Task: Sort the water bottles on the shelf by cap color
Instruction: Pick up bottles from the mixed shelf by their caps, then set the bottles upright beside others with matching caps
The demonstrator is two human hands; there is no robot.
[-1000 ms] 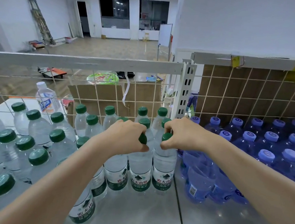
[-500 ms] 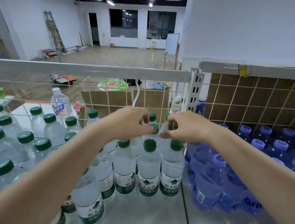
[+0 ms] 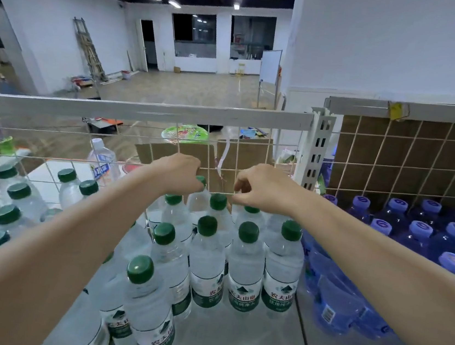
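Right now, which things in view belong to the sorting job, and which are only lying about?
Belong to the job:
- green-capped bottles
- purple-capped bottles
- shelf
- left hand, gripping a green cap
- right hand, above the back row

Lying about:
- ladder
- whiteboard
- cardboard box
- white-capped bottle behind the wire mesh

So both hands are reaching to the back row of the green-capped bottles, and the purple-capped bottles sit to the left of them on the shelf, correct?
Not quite. The purple-capped bottles stand to the right of the green-capped bottles, not the left, as the head view shows. The rest holds: the left hand and the right hand are both at the back row of the green-capped group.
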